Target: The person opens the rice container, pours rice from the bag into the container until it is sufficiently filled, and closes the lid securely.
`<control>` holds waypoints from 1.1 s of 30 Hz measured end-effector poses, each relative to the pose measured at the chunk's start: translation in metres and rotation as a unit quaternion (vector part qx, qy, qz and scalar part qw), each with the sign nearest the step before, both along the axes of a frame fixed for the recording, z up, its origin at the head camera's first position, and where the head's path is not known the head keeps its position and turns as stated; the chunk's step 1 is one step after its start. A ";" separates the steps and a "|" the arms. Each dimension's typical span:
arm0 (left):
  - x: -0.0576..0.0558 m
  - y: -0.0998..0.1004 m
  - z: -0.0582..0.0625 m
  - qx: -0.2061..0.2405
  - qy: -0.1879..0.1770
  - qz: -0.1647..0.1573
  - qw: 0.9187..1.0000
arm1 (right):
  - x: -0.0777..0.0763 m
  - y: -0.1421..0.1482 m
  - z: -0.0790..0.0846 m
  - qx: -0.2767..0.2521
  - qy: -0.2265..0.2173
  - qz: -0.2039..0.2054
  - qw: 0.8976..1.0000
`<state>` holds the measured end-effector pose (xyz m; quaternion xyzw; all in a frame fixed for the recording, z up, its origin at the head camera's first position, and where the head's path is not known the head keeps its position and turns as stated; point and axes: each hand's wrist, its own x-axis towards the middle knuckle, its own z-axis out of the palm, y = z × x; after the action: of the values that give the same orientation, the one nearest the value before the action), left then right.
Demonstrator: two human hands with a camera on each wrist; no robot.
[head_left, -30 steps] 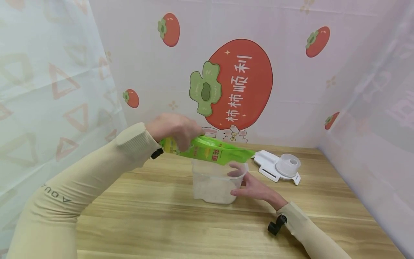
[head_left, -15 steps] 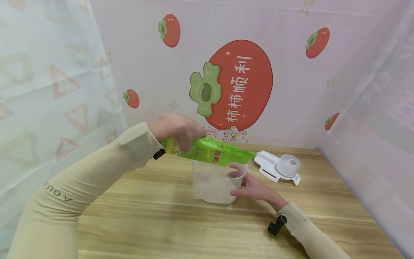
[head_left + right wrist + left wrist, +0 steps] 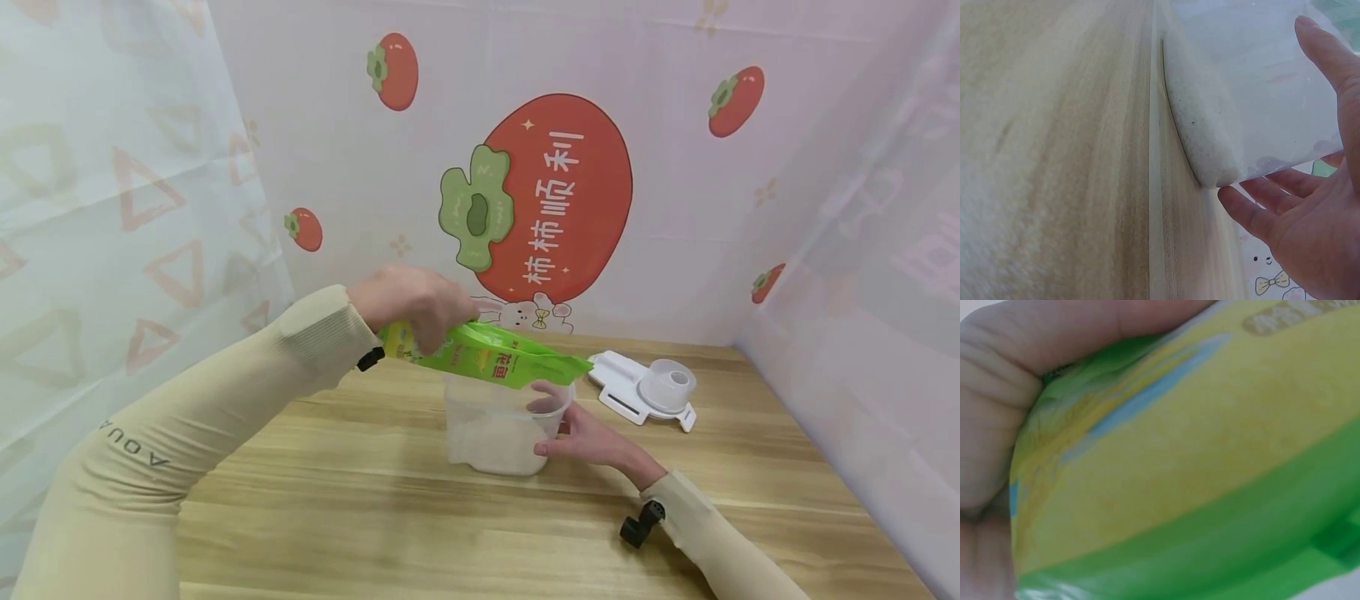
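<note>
My left hand (image 3: pixel 416 302) grips a green and yellow plastic bag (image 3: pixel 487 354) from above. The bag lies nearly level, its open end pointing right, over a clear plastic container (image 3: pixel 495 437). In the left wrist view, the bag (image 3: pixel 1179 462) fills most of the picture, with fingers curled round its edge. My right hand (image 3: pixel 588 433) holds the container's right side, thumb in front and fingers behind. A layer of white grainy stuff (image 3: pixel 1204 131) shows at the container's bottom in the right wrist view. The bag hides part of the container's rim.
A white plastic lid (image 3: pixel 618 385) with a clear cup (image 3: pixel 666 383) on it lies at the back right of the wooden table (image 3: pixel 360 517). Printed cloth walls (image 3: pixel 337 150) enclose the table at the back and both sides.
The bag's open end has dipped slightly. My right hand and the container have stayed in place.
</note>
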<state>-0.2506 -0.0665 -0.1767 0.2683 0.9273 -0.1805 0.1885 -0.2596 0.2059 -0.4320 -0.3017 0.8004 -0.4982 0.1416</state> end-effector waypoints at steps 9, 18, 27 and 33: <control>0.001 0.002 0.000 -0.003 -0.004 0.015 1.000 | 0.001 0.000 -0.001 0.001 -0.003 0.000 1.000; 0.000 0.001 0.002 -0.018 -0.009 0.017 1.000 | 0.002 0.000 0.001 -0.004 -0.001 0.009 1.000; 0.001 0.001 0.002 -0.017 -0.011 0.029 0.999 | 0.002 0.000 0.002 0.002 -0.002 0.005 1.000; 0.002 0.002 0.003 -0.018 -0.012 0.020 1.000 | 0.002 0.000 0.001 0.003 -0.002 0.003 1.000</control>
<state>-0.2490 -0.0649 -0.1736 0.2487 0.9268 -0.1897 0.2079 -0.2579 0.2059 -0.4306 -0.3028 0.8004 -0.4963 0.1460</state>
